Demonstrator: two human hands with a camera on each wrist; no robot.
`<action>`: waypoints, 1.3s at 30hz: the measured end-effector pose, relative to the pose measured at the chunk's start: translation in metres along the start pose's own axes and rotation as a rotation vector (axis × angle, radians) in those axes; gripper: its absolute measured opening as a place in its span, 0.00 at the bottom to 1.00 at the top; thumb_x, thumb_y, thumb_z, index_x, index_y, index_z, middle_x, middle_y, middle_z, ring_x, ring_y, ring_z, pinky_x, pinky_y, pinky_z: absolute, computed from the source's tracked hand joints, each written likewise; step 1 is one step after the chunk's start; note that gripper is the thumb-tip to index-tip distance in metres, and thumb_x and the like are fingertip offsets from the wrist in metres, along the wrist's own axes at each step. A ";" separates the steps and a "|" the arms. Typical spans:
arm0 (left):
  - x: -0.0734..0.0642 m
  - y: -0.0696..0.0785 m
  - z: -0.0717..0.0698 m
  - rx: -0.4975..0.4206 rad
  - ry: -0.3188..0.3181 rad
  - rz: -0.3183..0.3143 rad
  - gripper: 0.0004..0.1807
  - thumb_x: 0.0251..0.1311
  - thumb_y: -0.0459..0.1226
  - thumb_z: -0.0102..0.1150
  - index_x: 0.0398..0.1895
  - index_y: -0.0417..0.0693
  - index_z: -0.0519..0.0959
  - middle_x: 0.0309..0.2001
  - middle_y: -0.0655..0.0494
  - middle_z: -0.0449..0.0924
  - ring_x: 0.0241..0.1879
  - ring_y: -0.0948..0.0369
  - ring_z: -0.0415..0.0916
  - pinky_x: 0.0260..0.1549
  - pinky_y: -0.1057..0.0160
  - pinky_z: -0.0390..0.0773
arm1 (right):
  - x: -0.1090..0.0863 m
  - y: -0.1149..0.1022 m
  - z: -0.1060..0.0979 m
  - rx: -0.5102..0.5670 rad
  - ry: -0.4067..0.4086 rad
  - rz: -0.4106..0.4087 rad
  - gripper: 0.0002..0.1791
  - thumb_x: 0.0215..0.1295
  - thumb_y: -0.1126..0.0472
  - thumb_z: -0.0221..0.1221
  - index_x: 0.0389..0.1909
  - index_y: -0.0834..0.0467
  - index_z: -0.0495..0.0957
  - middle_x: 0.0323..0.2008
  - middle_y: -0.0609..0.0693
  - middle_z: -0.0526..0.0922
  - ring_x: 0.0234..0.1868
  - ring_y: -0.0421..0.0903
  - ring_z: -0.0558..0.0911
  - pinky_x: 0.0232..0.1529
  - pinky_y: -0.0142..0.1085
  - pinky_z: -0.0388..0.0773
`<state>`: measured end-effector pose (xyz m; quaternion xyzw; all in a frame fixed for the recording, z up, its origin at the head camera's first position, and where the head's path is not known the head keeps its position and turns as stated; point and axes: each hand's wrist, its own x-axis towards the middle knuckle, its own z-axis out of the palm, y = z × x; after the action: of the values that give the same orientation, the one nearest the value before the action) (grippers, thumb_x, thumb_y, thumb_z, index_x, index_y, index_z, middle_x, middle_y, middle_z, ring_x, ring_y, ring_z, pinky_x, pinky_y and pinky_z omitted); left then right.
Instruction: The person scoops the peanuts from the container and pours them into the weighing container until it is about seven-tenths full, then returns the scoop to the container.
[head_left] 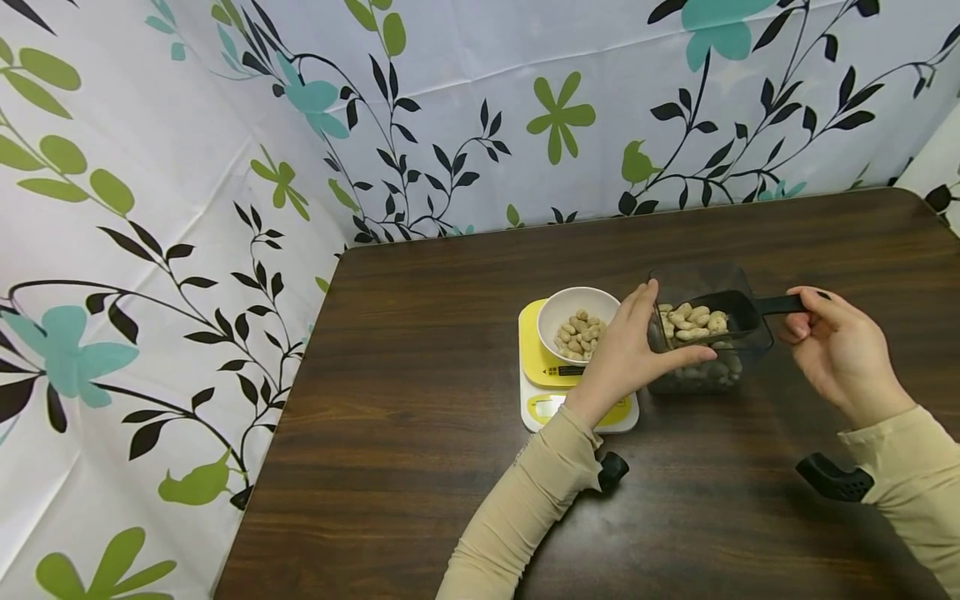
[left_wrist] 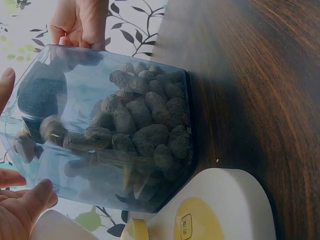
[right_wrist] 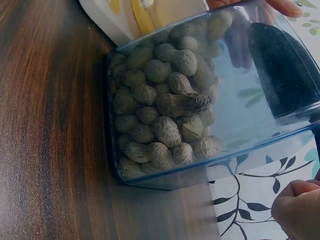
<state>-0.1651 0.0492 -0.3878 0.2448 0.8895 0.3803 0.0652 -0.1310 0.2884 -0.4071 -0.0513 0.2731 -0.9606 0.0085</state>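
Note:
My right hand (head_left: 843, 354) pinches the handle of a black scoop (head_left: 738, 312), which is loaded with peanuts (head_left: 693, 321) in their shells. The scoop is level at the mouth of a clear, dark-tinted container (head_left: 705, 379). More peanuts (right_wrist: 165, 130) fill the container's lower part, seen through its wall in both wrist views. With thumb and fingers spread around the rim's left corner, my left hand (head_left: 626, 346) holds the container. Just left of it, a white bowl (head_left: 553, 319) containing peanuts sits on a yellow and white kitchen scale (head_left: 531, 354). The left hand partly hides bowl and scale.
Everything stands on a dark wood-grain table (head_left: 405, 400). A white curtain (head_left: 465, 108) printed with leaves and flowers hangs behind the table and along its left side. Black wrist straps (head_left: 834, 479) show at both sleeves.

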 end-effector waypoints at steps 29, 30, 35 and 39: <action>0.001 0.001 0.000 0.003 -0.012 -0.014 0.54 0.49 0.62 0.60 0.74 0.58 0.43 0.74 0.59 0.47 0.73 0.64 0.48 0.66 0.58 0.63 | -0.001 0.006 0.000 0.097 -0.025 0.044 0.20 0.75 0.66 0.31 0.40 0.73 0.71 0.24 0.56 0.69 0.22 0.49 0.63 0.29 0.34 0.55; 0.001 0.001 0.000 0.008 -0.010 -0.014 0.54 0.49 0.63 0.60 0.74 0.58 0.43 0.74 0.59 0.47 0.72 0.64 0.49 0.66 0.58 0.63 | -0.001 0.005 0.000 0.107 -0.025 0.053 0.21 0.75 0.66 0.31 0.40 0.73 0.71 0.25 0.57 0.70 0.22 0.49 0.63 0.29 0.35 0.55; 0.002 0.002 0.001 0.018 0.000 -0.007 0.54 0.49 0.63 0.60 0.74 0.56 0.44 0.74 0.59 0.48 0.72 0.63 0.50 0.65 0.59 0.64 | -0.001 0.003 -0.001 0.143 -0.017 0.082 0.21 0.75 0.66 0.31 0.40 0.73 0.72 0.25 0.57 0.70 0.23 0.50 0.65 0.29 0.35 0.57; 0.002 0.002 0.000 0.018 0.005 -0.001 0.55 0.48 0.63 0.60 0.74 0.57 0.44 0.74 0.59 0.48 0.72 0.63 0.50 0.65 0.59 0.64 | -0.001 0.002 0.000 0.149 -0.014 0.084 0.22 0.75 0.66 0.31 0.39 0.73 0.73 0.25 0.57 0.70 0.22 0.50 0.65 0.29 0.36 0.56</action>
<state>-0.1660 0.0516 -0.3864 0.2440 0.8932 0.3728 0.0608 -0.1305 0.2870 -0.4083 -0.0457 0.2028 -0.9766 0.0545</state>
